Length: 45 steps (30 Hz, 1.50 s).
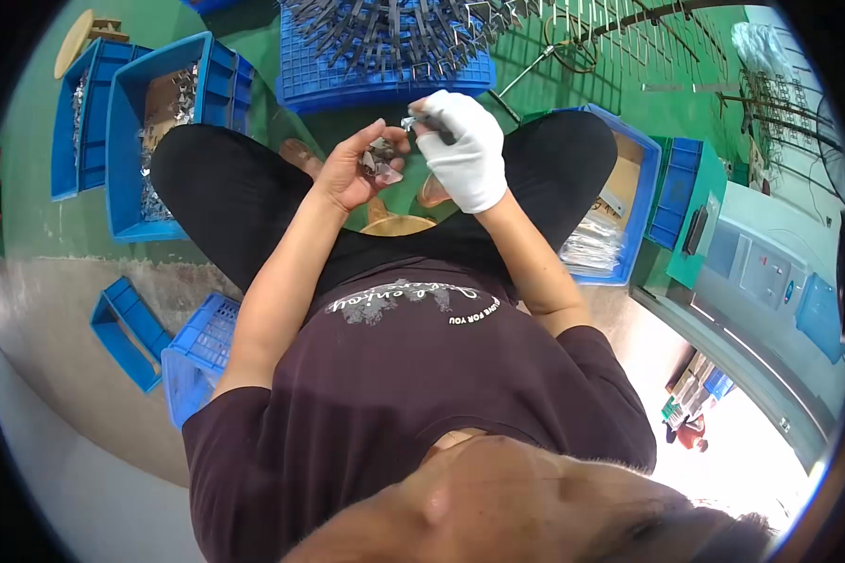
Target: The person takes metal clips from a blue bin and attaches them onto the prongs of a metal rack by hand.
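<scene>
Several small metal pieces (380, 161) lie in my bare left hand (352, 171), whose fingers curl up around them. Close by on the right, my right hand (465, 155) wears a white glove and pinches a small metal piece (408, 123) between thumb and fingertips. The two hands are a short gap apart above my lap. Beyond them, a dense cluster of dark metal clips (385, 33) stands over a blue crate (310, 89).
Blue bins (122, 202) with small metal parts stand at the left. A blue bin (637, 235) with plastic-wrapped items is beside my right knee. Wire racks (648, 38) rise at the upper right. Empty-looking blue crates (131, 333) sit at the lower left.
</scene>
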Motion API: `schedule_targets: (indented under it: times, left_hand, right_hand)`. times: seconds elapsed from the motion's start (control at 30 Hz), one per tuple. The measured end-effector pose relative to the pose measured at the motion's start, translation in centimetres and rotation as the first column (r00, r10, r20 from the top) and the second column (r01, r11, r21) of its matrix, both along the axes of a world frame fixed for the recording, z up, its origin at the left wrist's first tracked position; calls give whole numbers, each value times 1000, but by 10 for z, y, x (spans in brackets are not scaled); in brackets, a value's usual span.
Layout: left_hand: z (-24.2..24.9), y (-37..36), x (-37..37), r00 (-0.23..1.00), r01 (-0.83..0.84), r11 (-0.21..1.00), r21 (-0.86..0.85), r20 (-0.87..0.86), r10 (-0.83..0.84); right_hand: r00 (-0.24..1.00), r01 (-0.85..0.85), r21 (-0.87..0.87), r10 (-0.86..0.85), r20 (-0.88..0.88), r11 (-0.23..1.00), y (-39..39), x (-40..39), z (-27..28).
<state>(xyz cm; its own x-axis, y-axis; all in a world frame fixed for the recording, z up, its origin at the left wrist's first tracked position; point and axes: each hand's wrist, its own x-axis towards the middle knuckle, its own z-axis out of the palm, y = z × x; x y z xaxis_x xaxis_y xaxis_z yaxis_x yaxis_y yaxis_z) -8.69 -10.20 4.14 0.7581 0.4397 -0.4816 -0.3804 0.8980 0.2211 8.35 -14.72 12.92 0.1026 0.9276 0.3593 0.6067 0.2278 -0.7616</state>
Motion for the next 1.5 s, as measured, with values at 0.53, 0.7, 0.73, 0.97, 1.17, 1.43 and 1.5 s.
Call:
schedule_targets:
  times: [0.53,0.7,0.73,0.97,1.17,1.43,1.5]
  left_hand:
    - [21,18,19,673,467,718,516,-734,89]
    - [-11,35,25,748,393,804,446,-664,2]
    - [-24,40,27,776,323,874,362,-631,-26]
    - [-101,86,35,844,128,948,290,-535,49]
    - [-96,100,43,860,41,935,353,-488,146]
    - [-83,100,59,775,33,876,481,-566,282]
    - [-87,106,57,775,116,889,443,-600,198]
  right_hand:
    - [983,167,-467,-111,146,869,3,11,-37]
    - [941,165,-536,30,337,828,27,29,-65]
    - [935,173,-503,20,355,846,31,29,-71]
    - [900,417,-542,-415,135,729,46,18,-140]
    - [890,428,-395,-456,25,813,48,14,-151]
    - [877,475,-375,-463,128,796,56,13,-142]
    - [874,483,-350,-464,141,803,55,15,-145]
